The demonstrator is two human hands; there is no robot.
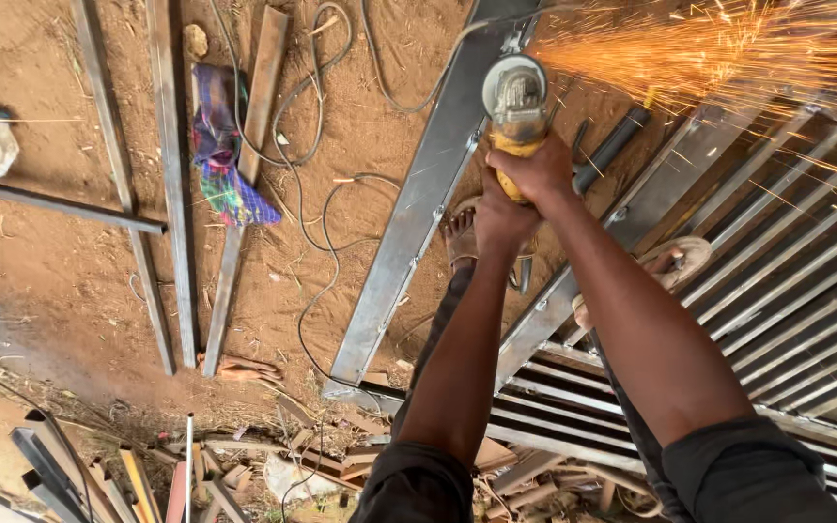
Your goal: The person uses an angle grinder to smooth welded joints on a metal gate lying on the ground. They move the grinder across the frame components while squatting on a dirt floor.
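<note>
We hold one yellow angle grinder (516,114) in a two-handed grip, left hand (499,215) and right hand (538,170) both wrapped tight around its body, above one barred metal gate (787,281), sparks (728,48) flying. Two sandalled feet (462,237) stand below.

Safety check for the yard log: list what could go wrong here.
Sparks from the angle grinder fly over the metal gate frame; the sandalled feet close by could be burned. Cables loop across the dirt near the feet, a likely trip or snag while both hands grip the tool.
</note>
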